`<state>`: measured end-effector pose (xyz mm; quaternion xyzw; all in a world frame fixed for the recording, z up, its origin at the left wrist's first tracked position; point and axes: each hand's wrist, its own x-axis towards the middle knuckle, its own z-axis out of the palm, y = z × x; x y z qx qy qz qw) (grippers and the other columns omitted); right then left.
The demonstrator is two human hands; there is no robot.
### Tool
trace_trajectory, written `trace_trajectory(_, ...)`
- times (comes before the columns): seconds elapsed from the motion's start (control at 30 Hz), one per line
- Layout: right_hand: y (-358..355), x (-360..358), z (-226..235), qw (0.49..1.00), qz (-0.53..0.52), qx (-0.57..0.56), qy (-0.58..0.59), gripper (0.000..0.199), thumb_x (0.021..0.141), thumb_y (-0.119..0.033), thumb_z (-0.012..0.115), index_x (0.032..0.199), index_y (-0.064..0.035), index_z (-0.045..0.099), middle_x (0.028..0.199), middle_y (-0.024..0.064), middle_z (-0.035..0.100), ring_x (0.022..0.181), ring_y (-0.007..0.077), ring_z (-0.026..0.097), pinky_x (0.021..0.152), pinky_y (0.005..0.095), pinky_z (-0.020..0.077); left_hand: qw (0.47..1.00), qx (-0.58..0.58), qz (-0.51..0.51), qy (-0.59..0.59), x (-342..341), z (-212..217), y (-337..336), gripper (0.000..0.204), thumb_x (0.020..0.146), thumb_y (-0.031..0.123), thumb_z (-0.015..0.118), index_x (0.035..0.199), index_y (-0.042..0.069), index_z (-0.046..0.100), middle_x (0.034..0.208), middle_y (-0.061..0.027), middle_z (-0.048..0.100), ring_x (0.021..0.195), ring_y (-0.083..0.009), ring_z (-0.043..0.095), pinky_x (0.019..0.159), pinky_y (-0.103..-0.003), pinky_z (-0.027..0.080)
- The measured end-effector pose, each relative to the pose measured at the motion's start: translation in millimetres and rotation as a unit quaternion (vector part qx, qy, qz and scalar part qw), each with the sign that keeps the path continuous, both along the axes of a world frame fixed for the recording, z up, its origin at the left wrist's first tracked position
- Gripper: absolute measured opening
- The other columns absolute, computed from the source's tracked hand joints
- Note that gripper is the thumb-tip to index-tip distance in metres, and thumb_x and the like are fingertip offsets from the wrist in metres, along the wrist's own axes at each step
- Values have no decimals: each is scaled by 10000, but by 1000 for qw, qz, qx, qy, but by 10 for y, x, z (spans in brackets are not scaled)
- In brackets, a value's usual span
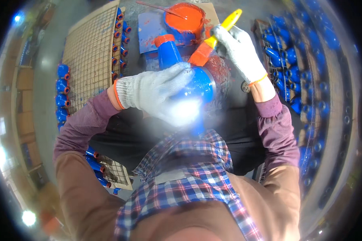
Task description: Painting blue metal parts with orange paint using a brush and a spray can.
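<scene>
Left hand (157, 94), in a white knit glove, is gripping a blue funnel-shaped casting (189, 76) around its wide body, holding it up over the lap with the narrow neck pointing away. The neck's rim is already showing orange-red.

Right hand (239, 50), also gloved, is closed around the yellow handle of a paintbrush (211, 42); the orange-loaded bristles are touching the casting near its shoulder, just below the neck.

A tub of orange-red paint (187, 20) is sitting just beyond the casting, a stir stick resting across it, on paint-smeared cardboard.

Step in hand, by my reading: brushing orange onto the blue casting. The next move likely calls for turning the piece with the left hand so unpainted surface meets the brush.

Wire racks (94, 52) on both sides are carrying rows of similar blue pieces (287, 60).
</scene>
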<state>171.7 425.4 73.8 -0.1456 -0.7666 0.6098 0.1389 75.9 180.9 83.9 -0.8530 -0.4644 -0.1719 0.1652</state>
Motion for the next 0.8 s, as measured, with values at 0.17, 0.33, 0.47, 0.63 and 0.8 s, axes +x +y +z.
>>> trace_trajectory(0.17,-95,159,232,994,31,73,69,312,962,-255,565,1033,40,640,861,94,677,776,130,621,700,279,494,999,13,-21,19,58,-3,48,455,716,266,755,1142,277,595,1231,-21,506,1074,-402,546,827,-530,576)
trace_trajectory(0.33,-216,481,354,982,-16,145,119,238,952,-151,567,1091,35,619,909,126,684,848,188,659,742,293,512,998,49,48,-5,118,-67,-7,460,702,232,757,1137,263,607,1252,-54,503,1058,-406,552,838,-518,570)
trace_trajectory(0.47,-368,700,294,972,-73,121,188,188,936,-77,567,1082,32,612,965,123,674,833,191,656,743,288,518,987,52,142,-60,164,-97,-53,662,614,195,836,1227,208,587,1196,-128,558,1095,-404,541,838,-475,534)
trace_trajectory(0.63,-464,862,162,947,-78,171,262,158,867,13,572,1018,29,616,942,134,640,842,243,636,737,305,508,900,133,313,-271,482,-249,66,737,609,174,857,1238,28,500,1201,-160,527,1055,-332,554,889,-417,504)
trace_trajectory(0.8,-446,970,-5,922,-86,267,267,209,772,-32,669,981,-22,665,943,127,655,860,321,628,784,384,502,709,59,453,-537,755,-331,207,798,653,162,851,1305,24,412,1160,-140,580,1027,-229,609,892,-359,514)
